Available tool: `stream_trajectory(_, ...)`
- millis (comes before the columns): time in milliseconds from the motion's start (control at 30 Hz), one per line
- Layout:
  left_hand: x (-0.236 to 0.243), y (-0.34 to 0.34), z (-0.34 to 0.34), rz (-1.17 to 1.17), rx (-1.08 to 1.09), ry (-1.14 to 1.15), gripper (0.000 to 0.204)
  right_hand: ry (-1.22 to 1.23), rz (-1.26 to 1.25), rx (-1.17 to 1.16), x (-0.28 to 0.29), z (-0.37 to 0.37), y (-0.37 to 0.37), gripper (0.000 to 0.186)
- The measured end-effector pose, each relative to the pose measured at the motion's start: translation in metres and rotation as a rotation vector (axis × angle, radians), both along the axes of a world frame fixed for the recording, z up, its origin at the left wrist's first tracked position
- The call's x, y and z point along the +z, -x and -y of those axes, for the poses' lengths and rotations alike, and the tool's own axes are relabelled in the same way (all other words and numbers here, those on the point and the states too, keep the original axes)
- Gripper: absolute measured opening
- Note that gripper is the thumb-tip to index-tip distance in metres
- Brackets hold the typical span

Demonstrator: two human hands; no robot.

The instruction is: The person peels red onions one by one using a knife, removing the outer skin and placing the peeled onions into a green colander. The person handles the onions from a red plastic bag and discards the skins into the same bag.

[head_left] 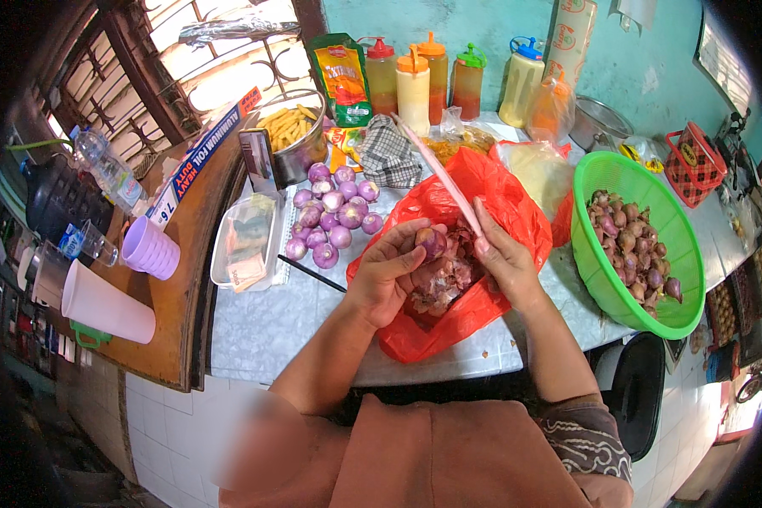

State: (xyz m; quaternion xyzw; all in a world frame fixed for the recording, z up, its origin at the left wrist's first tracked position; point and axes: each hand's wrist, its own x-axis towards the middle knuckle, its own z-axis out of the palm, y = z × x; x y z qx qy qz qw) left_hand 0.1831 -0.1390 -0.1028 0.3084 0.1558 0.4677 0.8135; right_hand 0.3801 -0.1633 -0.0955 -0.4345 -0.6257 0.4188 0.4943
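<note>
My left hand is closed around a purple shallot, held between thumb and fingers. In my right hand is a long, slim, pale pink knife, slanting up and away to the left. Both hands are over an open red plastic bag with papery shallot skins inside. Left of the bag, several smooth, peeled shallots lie in a pile. On the right, a green plastic basket contains many shallots with brownish skins.
Squeeze bottles line the back wall. A metal pot of cut yellow sticks, a checked cloth and a clear container with banknotes stand left. Purple cups and a foil box occupy the wooden table.
</note>
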Motion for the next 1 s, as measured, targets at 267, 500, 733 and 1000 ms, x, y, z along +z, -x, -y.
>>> stream_trajectory(267,-0.007,-0.005,0.001,-0.063,0.146,-0.043,0.037,-0.103,0.096,0.282,0.0,0.008,0.003,0.072)
stream_trajectory(500,-0.01,-0.005,0.002,-0.132,0.176,-0.011,0.039,-0.08,0.213,0.317,-0.003,0.007,0.006,0.069)
stream_trajectory(733,-0.009,-0.01,0.005,-0.131,0.225,-0.031,0.04,-0.056,0.145,0.345,-0.001,0.008,0.007,0.065)
stream_trajectory(1000,-0.015,-0.007,0.004,-0.144,0.226,-0.047,0.038,0.069,0.108,0.373,0.003,0.01,0.008,0.064)
